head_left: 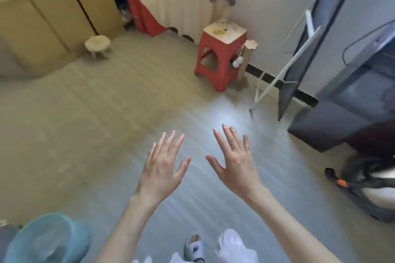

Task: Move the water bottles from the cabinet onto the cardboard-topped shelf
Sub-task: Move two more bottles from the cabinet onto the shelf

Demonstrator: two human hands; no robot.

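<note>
Far left: tan cabinet [49, 19], doors closed as far as visible, no water bottles in sight anywhere, so look of bottles cannot be told; presumably behind those doors or out of frame. No cardboard-topped shelf identifiable either. Small pale stool [97, 44] low on floor just in front of cabinet, blue fan [46, 239] bottom left near feet: trip or kick risk on approach, judged from position. Centre: left hand [162, 168] spread flat, palm down, fingers splayed, grip released, holding nothing. Just beside it, apart, right hand [235, 164] same pose, grip released, empty. Both hover over bare floor [106, 124], well apart from cabinet. Red stool [222, 57] by the curtain, white pole [284, 70] leaning at wall, grey machine [361, 188] with cord far right: snag risk if turning that way. Frame motion-blurred, so wrong-door reach plausible.
</note>
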